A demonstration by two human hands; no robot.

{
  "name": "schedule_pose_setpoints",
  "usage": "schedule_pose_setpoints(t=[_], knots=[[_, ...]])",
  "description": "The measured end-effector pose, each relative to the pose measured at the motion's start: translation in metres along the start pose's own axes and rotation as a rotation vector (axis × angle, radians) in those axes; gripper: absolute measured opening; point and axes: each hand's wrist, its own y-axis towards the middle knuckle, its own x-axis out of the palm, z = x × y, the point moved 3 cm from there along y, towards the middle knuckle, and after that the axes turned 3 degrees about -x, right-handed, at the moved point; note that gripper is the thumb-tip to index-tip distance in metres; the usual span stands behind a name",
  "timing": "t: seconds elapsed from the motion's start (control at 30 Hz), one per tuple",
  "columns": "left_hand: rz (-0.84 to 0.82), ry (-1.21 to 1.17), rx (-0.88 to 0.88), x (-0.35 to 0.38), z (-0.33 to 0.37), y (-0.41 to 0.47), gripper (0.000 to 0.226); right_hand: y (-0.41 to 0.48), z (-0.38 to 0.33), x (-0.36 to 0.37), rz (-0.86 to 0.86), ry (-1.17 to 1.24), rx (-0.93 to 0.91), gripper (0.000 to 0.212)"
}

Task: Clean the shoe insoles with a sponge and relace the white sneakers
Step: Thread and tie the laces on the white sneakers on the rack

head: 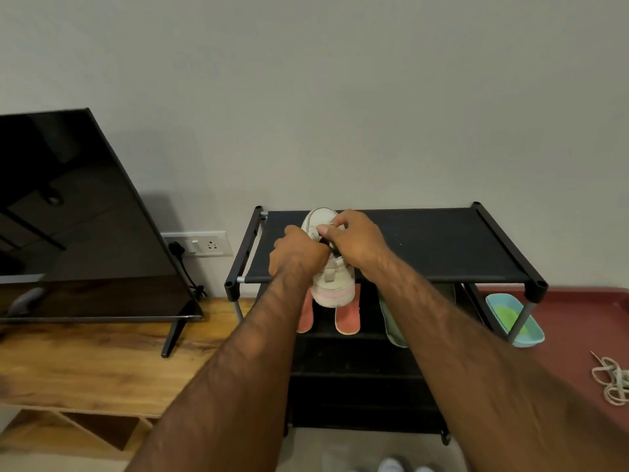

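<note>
Plain grey wall (340, 97) behind, and pushed up against it is a black shoe rack (442, 247) with a fabric top shelf. Both hands are on the white sneaker (332, 287) at the left end of that shelf. The left hand (296, 253) is curled round its left side, and the right hand (360, 243) grips the top from the right with the thumb pressed on the upper. The shoe points toe-first at the wall. Its pink-striped heel sticks out past the shelf's front bar, toward the person. Hard to say if it sits on the fabric or is lifted a bit.

To the right of the hands, the top shelf is bare fabric out to the corner post. One tier down, right under the heel, are two pink insoles (347, 315), with a green insole (391, 321) just beside them. Further right, a maroon surface (578, 318) holds a teal tray (531, 332) with a green sponge (507, 318) in it. A loose pile of laces (612, 379) lies near the frame edge.

On the left it's tighter: a wall socket plate (204, 243) is close to the rack's post, and a TV (85, 216) stands on a wooden unit (85, 362).
</note>
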Motion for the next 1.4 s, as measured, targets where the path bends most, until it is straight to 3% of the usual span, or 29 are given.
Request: schedule_pose_setpoints(t=[0.07,0.2,0.3,0.47,0.7,0.83,1.07,1.4], knots=[[-0.019,-0.009,-0.003,0.0,-0.001,0.001,0.064,0.0,0.003,-0.004,-0.013,-0.042,-0.014,0.024],[-0.02,-0.03,-0.001,0.001,-0.002,0.004,0.055,0.002,0.006,-0.006,-0.071,-0.362,0.039,0.028],[-0.176,-0.191,-0.037,0.001,-0.009,0.001,0.063,-0.002,0.009,-0.01,-0.06,-0.391,0.076,0.027],[-0.408,-0.441,0.02,-0.014,-0.016,-0.005,0.022,0.002,-0.01,-0.007,-0.062,-0.343,0.005,0.035],[-0.268,-0.395,0.066,-0.072,-0.007,0.026,0.026,0.038,-0.055,0.022,-0.025,-0.254,-0.076,0.031],[-0.307,-0.302,0.01,-0.062,-0.033,0.045,0.03,0.046,-0.041,0.059,-0.07,-0.311,-0.068,0.035],[-0.238,-0.341,-0.033,-0.057,-0.057,0.065,0.036,0.054,-0.04,0.082,-0.131,-0.265,-0.077,0.034],[-0.197,-0.362,0.008,-0.054,-0.059,0.068,0.042,0.049,-0.043,0.092,0.001,-0.336,-0.154,0.034]])
